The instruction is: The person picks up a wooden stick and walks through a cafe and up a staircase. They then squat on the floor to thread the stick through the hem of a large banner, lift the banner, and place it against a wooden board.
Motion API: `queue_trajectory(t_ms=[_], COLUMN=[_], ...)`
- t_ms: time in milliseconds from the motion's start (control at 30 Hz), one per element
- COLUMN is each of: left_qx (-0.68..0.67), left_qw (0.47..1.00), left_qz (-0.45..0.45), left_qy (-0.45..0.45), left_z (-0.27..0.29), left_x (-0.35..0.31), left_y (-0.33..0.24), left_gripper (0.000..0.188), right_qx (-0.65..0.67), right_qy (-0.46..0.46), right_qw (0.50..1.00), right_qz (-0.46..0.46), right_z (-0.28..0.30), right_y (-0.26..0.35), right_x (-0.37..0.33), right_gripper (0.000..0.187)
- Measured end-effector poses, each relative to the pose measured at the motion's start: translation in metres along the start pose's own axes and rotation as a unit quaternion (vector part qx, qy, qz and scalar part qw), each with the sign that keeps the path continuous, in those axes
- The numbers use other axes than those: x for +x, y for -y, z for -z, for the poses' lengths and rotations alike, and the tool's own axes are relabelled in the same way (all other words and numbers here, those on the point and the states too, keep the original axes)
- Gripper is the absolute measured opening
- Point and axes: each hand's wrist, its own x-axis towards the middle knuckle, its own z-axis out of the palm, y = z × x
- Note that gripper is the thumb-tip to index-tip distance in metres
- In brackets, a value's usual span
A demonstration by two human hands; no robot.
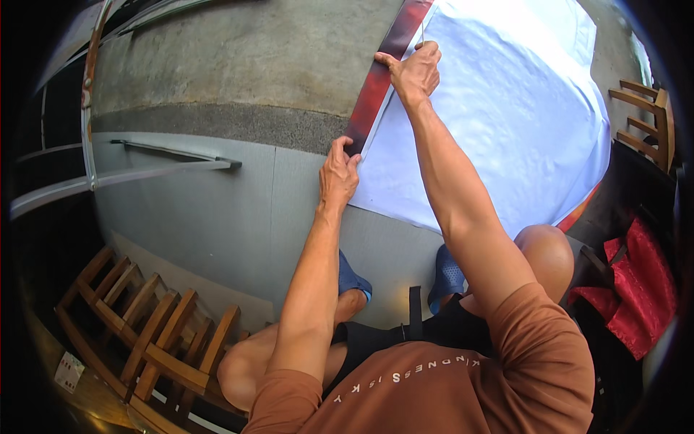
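Note:
A large white sheet, like the back of a printed banner (pixel 499 108), lies spread on the floor in front of me. Its left side is turned over into a long strip (pixel 371 98) with a dark red print. At the strip's near corner, my left hand (pixel 338 173) is closed, thumb and fingers pinching the folded edge. Farther up, my right hand (pixel 416 72) rests where fold and white sheet meet. Its thumb reaches left onto the red strip while the other fingers are curled. A thin, straight thing (pixel 423 32) juts up beside those fingers, too fine to name.
Grey panels (pixel 210 195) with a metal bar handle (pixel 181 155) lie at left, against rough concrete (pixel 246 58). Wooden slatted furniture (pixel 155 325) stands near left, another wooden piece (pixel 647 123) at far right. Red cloth (pixel 636 289) hangs at right. My blue shoes (pixel 447 275) flank the sheet's near edge.

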Motion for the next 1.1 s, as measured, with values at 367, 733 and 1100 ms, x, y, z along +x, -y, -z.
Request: queue_trajectory(t_ms=[367,733,1100], left_qx=[-0.016,-0.019,-0.010], left_qw=[1.000,1.000,1.000], left_qz=[0.014,0.020,0.017], left_qy=[0.005,0.007,0.023], left_z=[0.003,0.004,0.009], left_x=[0.001,0.005,0.003], left_y=[-0.002,-0.004,-0.008], left_gripper=[0.038,0.039,0.039], right_qx=[-0.001,-0.003,0.016], right_qy=[-0.004,-0.022,0.003], right_qw=[0.999,0.999,0.995], right_qz=[-0.036,-0.046,-0.095], right_z=[0.001,-0.003,0.010], right_y=[0.016,0.021,0.028], right_x=[0.030,0.040,0.081], right_gripper=[0.092,0.090,0.092])
